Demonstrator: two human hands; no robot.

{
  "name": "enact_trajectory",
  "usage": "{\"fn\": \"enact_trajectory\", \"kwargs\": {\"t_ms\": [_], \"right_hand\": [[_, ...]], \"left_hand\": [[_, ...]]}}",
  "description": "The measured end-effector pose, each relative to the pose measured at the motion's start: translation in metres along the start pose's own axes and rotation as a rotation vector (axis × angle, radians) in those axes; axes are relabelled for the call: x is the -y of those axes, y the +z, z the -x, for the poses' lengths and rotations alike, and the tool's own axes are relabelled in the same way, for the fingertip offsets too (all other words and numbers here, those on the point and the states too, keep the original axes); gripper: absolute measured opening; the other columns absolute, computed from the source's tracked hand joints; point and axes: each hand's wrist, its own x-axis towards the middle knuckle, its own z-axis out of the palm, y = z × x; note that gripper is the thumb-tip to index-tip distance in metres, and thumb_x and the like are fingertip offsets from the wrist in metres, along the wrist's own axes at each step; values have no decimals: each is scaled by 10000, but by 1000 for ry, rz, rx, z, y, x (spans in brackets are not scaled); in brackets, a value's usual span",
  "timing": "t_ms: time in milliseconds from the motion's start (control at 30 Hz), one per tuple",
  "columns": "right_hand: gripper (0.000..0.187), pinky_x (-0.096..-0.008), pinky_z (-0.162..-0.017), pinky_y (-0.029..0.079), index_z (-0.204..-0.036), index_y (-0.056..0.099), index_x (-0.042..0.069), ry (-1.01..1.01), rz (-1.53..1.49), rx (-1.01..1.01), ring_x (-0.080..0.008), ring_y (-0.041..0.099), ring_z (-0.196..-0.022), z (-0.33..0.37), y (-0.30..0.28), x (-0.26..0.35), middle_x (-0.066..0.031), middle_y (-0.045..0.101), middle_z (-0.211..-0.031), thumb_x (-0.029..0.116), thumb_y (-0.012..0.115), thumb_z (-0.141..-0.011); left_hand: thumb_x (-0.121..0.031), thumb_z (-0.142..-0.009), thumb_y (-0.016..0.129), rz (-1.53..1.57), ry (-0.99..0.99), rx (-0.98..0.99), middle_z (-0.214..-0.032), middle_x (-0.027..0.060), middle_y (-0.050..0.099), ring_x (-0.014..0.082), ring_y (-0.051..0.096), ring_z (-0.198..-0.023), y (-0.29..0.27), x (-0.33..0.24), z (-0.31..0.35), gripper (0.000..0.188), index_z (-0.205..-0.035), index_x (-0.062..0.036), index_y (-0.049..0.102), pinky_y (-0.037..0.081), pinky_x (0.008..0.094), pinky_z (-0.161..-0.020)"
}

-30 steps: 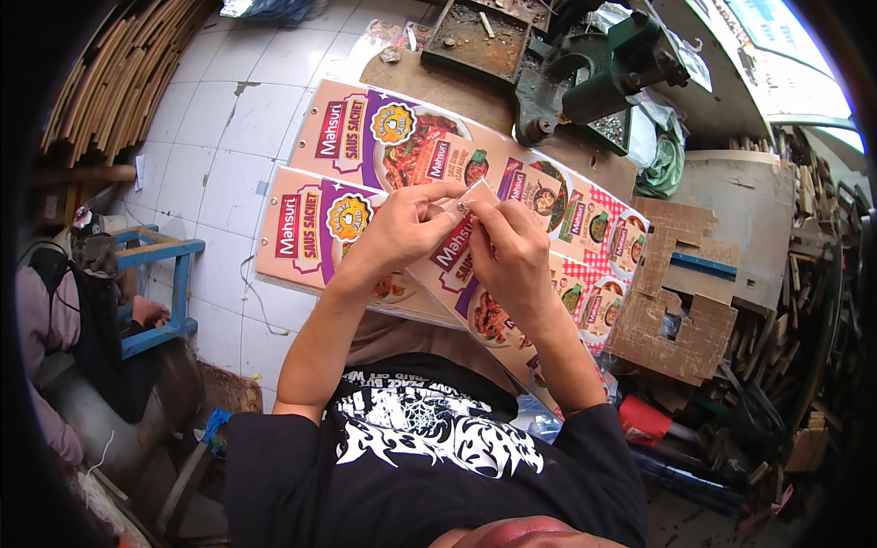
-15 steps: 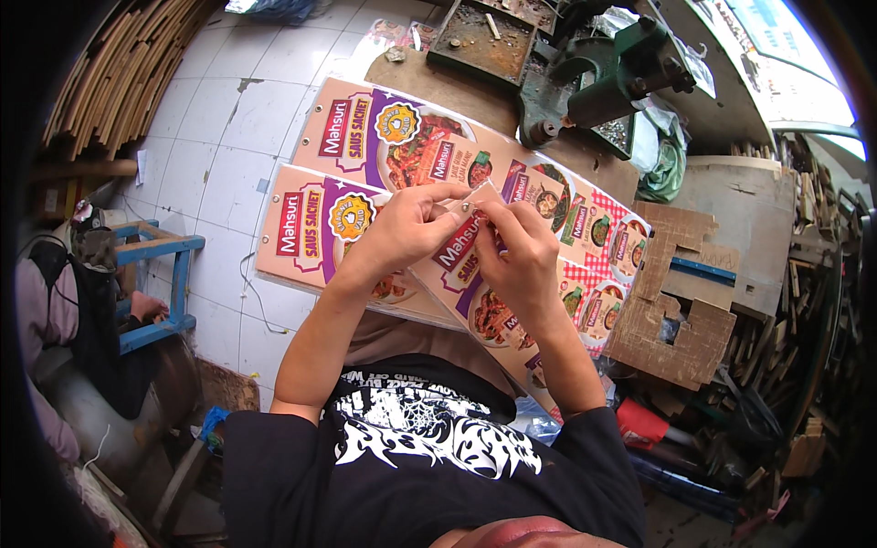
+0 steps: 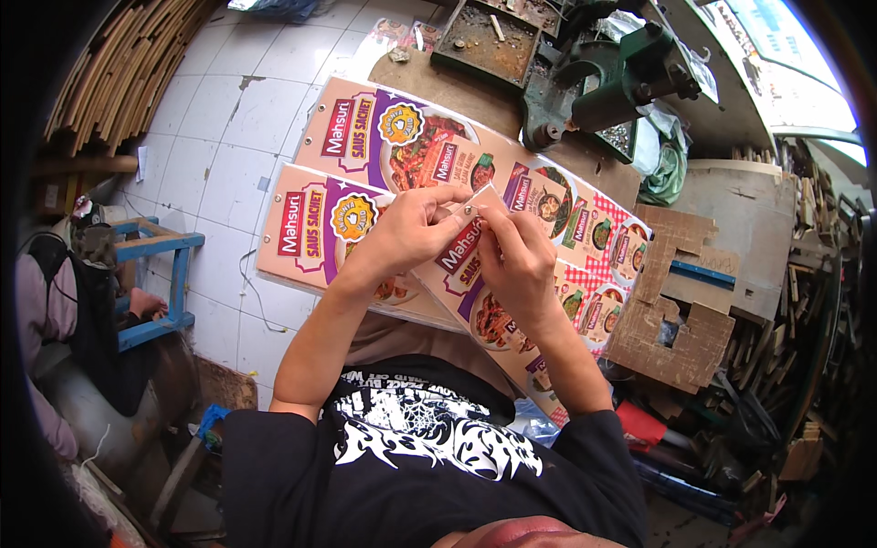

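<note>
A printed plastic-covered sheet (image 3: 493, 315) with food pictures slants across my lap, its narrow top end raised between my hands. My left hand (image 3: 408, 236) pinches the left side of that end, thumb beside a small metal eyelet (image 3: 469, 210). On the other side of the eyelet, my right hand (image 3: 519, 251) grips the same end with bent fingers. Beneath lie two stacks of matching sheets, one nearer (image 3: 315, 219) and one farther (image 3: 352, 137), with eyelets along their left edges. What lies under my fingertips is hidden.
A green metal press (image 3: 607, 87) stands beyond the sheets beside a tray of small parts (image 3: 484, 46). Worn cardboard (image 3: 639, 315) lies at the right near piled wood strips. A blue frame (image 3: 178, 274) and another person's hand (image 3: 146, 304) are at the left.
My right hand has shifted very slightly, and the eyelet end of the sheet shows a little more between my fingers. Both hands keep their grip on the sheet.
</note>
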Motion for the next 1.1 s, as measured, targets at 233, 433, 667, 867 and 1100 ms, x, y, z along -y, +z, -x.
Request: {"fn": "enact_trajectory", "kwargs": {"t_ms": [233,433,667,867,1100], "right_hand": [[334,-381,-654,498,-1049,627,-15,-39,44,52,-274,576,-722,-2,-5,3,-115,536,-791,-75,678,-724],[341,-374,-652,499,-1041,630,-15,-99,31,50,-264,581,-733,-4,-7,-4,-109,541,-797,-89,669,-710],[337,-369,-639,494,-1033,641,19,-83,24,82,-249,586,-735,-9,-9,-8,-99,548,-803,-68,666,-709],[292,-373,-644,496,-994,644,17,-46,86,109,-262,585,-705,-10,-12,2,-98,550,-780,-27,689,-709],[211,-369,-598,506,-977,650,-8,177,-114,99,-277,629,-670,-2,-10,13,-139,608,-776,-25,680,-769]], "left_hand": [[-60,-952,526,-4,-51,42,-704,-52,578,-13,488,-593,-4,-6,2,229,-1148,24,609,382,183,-507],[-55,-951,528,20,-43,48,-772,-32,606,-16,496,-629,0,-14,4,243,-1166,24,609,406,172,-546],[-56,-948,534,26,-41,49,-742,-43,593,-15,488,-622,0,-11,3,250,-1172,27,607,396,174,-539],[-65,-934,540,-17,-19,32,-724,-46,580,-6,471,-599,-3,-6,4,279,-1187,36,600,367,185,-510],[-47,-928,527,-18,-23,43,-733,-50,569,-6,456,-602,-2,0,3,315,-1224,52,573,353,178,-518]]}}
